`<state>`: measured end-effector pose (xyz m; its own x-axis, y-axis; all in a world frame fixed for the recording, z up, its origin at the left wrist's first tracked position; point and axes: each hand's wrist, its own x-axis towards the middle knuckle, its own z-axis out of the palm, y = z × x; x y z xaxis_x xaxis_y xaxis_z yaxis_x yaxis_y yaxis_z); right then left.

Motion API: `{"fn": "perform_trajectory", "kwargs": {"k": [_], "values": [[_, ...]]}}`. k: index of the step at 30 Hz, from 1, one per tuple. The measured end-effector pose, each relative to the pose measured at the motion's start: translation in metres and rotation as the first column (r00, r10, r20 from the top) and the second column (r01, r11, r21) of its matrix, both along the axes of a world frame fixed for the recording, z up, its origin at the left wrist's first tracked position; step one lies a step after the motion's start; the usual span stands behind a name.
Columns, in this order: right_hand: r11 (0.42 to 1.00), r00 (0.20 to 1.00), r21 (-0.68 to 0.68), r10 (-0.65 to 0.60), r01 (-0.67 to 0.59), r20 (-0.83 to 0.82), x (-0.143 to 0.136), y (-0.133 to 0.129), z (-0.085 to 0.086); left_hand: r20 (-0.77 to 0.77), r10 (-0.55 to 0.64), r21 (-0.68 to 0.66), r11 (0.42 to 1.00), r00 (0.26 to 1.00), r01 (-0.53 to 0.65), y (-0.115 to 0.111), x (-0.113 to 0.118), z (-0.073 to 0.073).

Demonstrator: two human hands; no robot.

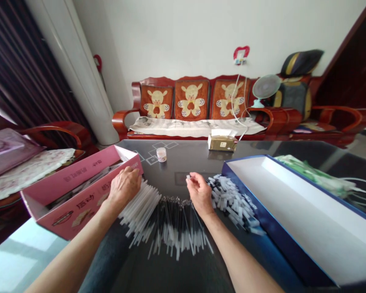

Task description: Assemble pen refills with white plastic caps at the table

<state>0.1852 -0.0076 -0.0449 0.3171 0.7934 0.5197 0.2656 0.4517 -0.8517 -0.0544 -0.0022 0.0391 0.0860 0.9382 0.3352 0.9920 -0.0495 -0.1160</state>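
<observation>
My left hand is closed beside the near wall of the pink box, above a bundle of long white translucent tubes; its fingertips are turned away, so what they hold is hidden. Between the thumb and fingers of my right hand is a small white sleeve, with its end showing. Just right of that hand lies a heap of short white and black sleeves. Thin dark rods with white tube ends are spread on the table between my forearms. Inside the pink box are several long thin pieces, partly hidden.
A long blue box with a white inside stands at the right of the dark glossy table. Farther back are a small round jar and a tissue box. A green and white packet and white cables lie behind the blue box.
</observation>
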Motion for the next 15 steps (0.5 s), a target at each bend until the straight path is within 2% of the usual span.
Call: {"fn": "perform_trajectory", "kwargs": {"k": [3,5,7,9,12,15], "values": [[0.998,0.977,0.023,-0.068,0.065,0.203,0.011,0.002,0.011,0.081,-0.114,0.102,0.989,0.990,0.105,-0.003,0.020,-0.012],[0.992,0.910,0.045,-0.130,0.122,0.395,0.027,0.005,0.019,0.127,-0.208,0.148,0.971,0.970,0.189,-0.003,0.034,-0.021],[0.982,0.773,0.046,-0.172,0.182,0.610,0.049,0.008,0.026,0.159,-0.291,0.184,0.947,0.943,0.262,-0.003,0.047,-0.030],[0.973,0.587,0.035,-0.165,0.226,0.792,0.072,0.009,0.032,0.186,-0.355,0.209,0.925,0.916,0.316,-0.003,0.057,-0.036],[0.951,0.365,0.034,-0.151,0.308,0.919,0.101,0.002,0.035,0.221,-0.406,0.236,0.905,0.887,0.355,-0.005,0.066,-0.041],[0.944,0.241,0.032,-0.117,0.329,0.964,0.114,-0.010,0.032,0.230,-0.426,0.246,0.896,0.875,0.371,-0.009,0.072,-0.045]]}}
